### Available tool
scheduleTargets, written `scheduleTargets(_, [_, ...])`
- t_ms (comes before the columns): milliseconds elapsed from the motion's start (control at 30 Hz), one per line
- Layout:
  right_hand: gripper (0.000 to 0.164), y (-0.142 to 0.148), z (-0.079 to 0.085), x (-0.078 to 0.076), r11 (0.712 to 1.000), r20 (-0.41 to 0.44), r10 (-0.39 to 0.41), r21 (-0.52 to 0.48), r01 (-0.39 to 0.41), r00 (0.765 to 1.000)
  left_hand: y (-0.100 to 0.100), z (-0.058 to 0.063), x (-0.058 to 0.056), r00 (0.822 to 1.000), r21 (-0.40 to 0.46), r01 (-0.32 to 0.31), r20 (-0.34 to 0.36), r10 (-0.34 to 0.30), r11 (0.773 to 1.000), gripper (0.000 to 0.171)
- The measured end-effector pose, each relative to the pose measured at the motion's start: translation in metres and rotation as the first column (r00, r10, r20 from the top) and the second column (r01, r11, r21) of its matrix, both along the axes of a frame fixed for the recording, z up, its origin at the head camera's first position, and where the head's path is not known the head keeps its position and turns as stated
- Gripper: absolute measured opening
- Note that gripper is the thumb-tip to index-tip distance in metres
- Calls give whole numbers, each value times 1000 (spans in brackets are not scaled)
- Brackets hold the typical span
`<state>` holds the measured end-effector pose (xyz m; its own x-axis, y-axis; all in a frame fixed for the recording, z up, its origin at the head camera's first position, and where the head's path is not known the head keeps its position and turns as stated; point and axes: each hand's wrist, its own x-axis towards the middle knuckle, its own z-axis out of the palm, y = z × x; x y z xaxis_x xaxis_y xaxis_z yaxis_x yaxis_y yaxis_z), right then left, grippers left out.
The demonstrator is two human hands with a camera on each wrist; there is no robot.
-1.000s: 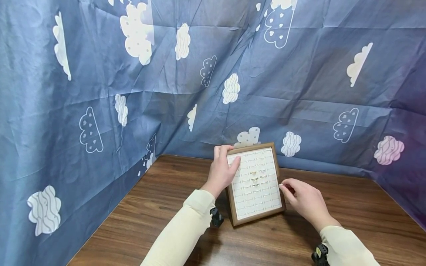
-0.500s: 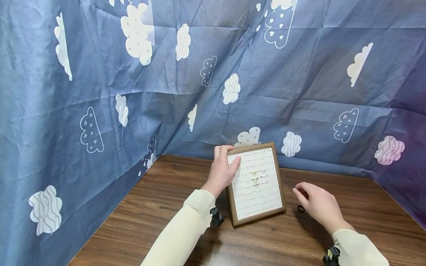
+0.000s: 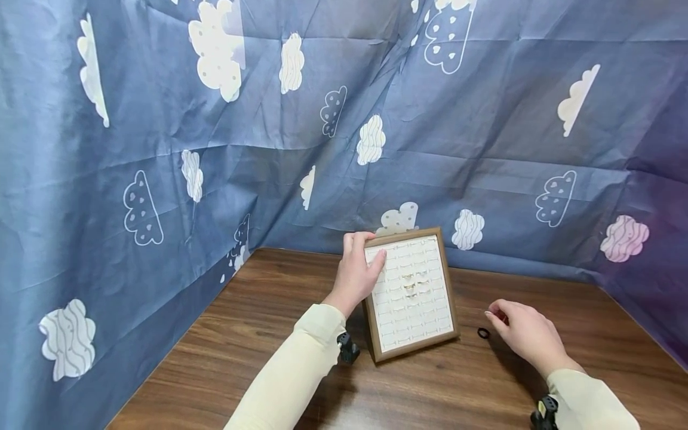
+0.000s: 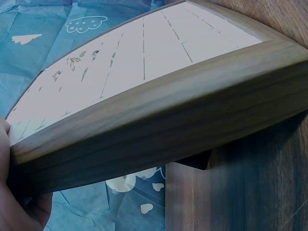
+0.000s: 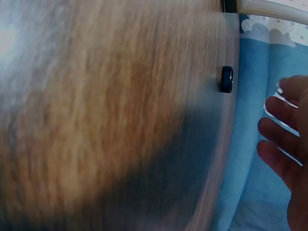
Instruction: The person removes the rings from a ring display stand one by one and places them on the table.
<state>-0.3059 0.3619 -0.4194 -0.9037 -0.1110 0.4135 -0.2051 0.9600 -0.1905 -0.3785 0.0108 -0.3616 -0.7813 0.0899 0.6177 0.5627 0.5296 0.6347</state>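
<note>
My left hand grips the upper left edge of a wood-framed ring display board, thumb on its white face. The board leans back on the table, and several small rings sit in slots near its middle. Beside its lower right edge, a black ring stands on the tabletop; the right wrist view also shows this black ring. Just right of it, above the table, is my right hand. Its thumb and forefinger pinch a small silvery piece, too small to make out clearly.
The brown wooden table ends against a blue cloth backdrop with white clouds, which rises behind and to both sides. In the left wrist view, a dark support piece shows under the board.
My right hand has moved right, away from the board's edge, and the black ring has come into sight beside it. My left hand and the board have stayed in place.
</note>
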Motion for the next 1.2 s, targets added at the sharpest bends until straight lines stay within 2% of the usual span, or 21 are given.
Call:
scheduleTargets(200, [7, 8, 0, -1, 999, 93, -23, 27, 21, 995, -2, 0, -1, 1000, 11, 13, 15, -13, 1000, 42])
scheduleTargets(433, [6, 15, -3, -1, 996, 122, -24, 86, 14, 992, -2, 2, 0, 1000, 17, 7, 8, -7, 1000, 40])
scheduleTargets(633, [8, 20, -9, -1, 990, 189, -16, 143, -11, 982, -2, 2, 0, 1000, 18, 8, 22, -8, 1000, 42])
scheduleTargets(800, [10, 21, -12, -2, 989, 212, 2, 145, -34, 977, -3, 2, -1, 1000, 15, -1, 18, 1, 1000, 42])
scheduleTargets(967, [3, 20, -12, -2, 987, 257, 11, 153, -52, 966, -3, 2, -2, 1000, 15, -2, 25, 2, 1000, 42])
scheduleTargets(1200, [5, 20, -11, 1, 986, 287, 11, 155, -58, 958, -2, 1, -1, 1000, 12, 6, 30, -6, 1000, 43])
